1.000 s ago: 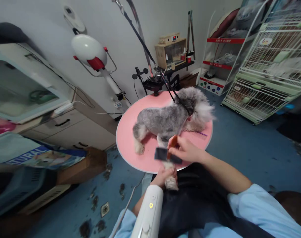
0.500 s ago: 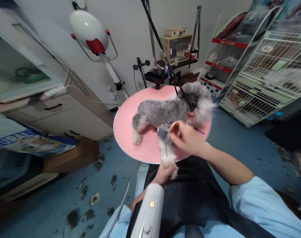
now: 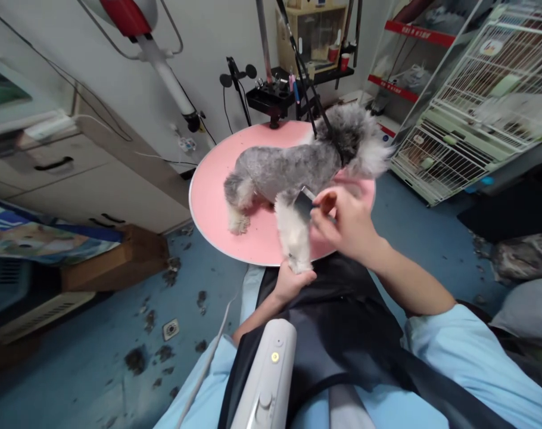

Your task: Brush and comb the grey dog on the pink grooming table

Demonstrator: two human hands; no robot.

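Note:
On a round pink grooming table (image 3: 211, 196) stands a grey-and-white dog (image 3: 289, 170), its body clipped short and its head fluffy. Black straps (image 3: 304, 77) run down to its neck. My left hand (image 3: 291, 281) is closed around the paw end of a fluffy white foreleg (image 3: 293, 232), which stretches toward me over the table's near edge. My right hand (image 3: 351, 223) grips a slicker brush (image 3: 305, 205) by its brown handle, the flat grey head lying against the upper part of that leg. The brush's pins are hidden.
A pale handheld-looking device (image 3: 271, 375) with a yellow button rests at my chest, its cord trailing left. Behind the table are a black tool tray (image 3: 268, 101) and a stand dryer (image 3: 164, 77). Wire cages (image 3: 449, 155) stand right. Hair clumps (image 3: 134, 360) litter the floor.
The view has tilted downward. The brush has moved up the foreleg toward the shoulder, its head turned. My left hand still holds the paw, now raised nearer the table edge.

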